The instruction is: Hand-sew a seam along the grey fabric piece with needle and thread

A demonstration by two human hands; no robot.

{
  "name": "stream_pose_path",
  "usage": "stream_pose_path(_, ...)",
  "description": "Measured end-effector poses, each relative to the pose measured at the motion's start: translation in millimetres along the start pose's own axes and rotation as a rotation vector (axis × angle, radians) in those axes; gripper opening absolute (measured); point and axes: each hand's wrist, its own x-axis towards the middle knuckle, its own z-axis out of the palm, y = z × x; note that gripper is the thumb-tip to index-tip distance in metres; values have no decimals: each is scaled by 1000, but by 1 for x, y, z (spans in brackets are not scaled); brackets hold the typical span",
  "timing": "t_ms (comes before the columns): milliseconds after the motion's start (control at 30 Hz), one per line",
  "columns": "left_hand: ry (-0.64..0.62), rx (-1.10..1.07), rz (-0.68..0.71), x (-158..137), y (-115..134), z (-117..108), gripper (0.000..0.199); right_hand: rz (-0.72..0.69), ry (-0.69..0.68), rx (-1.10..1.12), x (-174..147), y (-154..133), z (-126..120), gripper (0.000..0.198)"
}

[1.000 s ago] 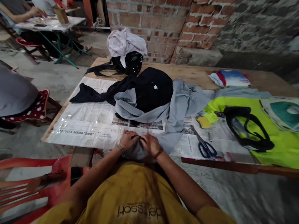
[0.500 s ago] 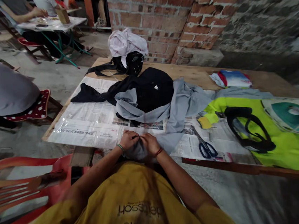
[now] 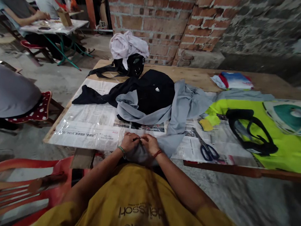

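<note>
Left grip: left hand (image 3: 129, 142) is pinching a fold of grey cloth (image 3: 178, 112) at the near tabletop (image 3: 196, 75) edge.
Right grip: right hand (image 3: 150, 144) is pinching the same fold, fingertips nearly touching the left's.
Cloth direction: running away from both hands, up and rightward.
Nearer hand: neither, both meeting on it.
Scissors (image 3: 205, 146): lying right, apart.

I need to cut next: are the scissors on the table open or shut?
Shut: the scissors lie flat on the newspaper, blades together in one line.
</note>
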Motion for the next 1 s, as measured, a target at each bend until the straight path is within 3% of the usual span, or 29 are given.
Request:
stream_pose_path(333, -28, 18, -23, -3, 5, -4, 17, -271, 70, -97, -5, 16, 7, 15)
stream_pose_path(567, -27, 31, -9, -1, 4, -3, 18, -380, 140, -163, 1, 25, 15, 18)
stream_pose_path(800, -31, 38, -5, 0, -1, 1, 18, -415, 130, -162, -2, 23, 15, 17)
stream_pose_path(1000, -27, 48, 21, 0, -5, 5, 16, -314, 161, -22, 2, 1, -2, 11)
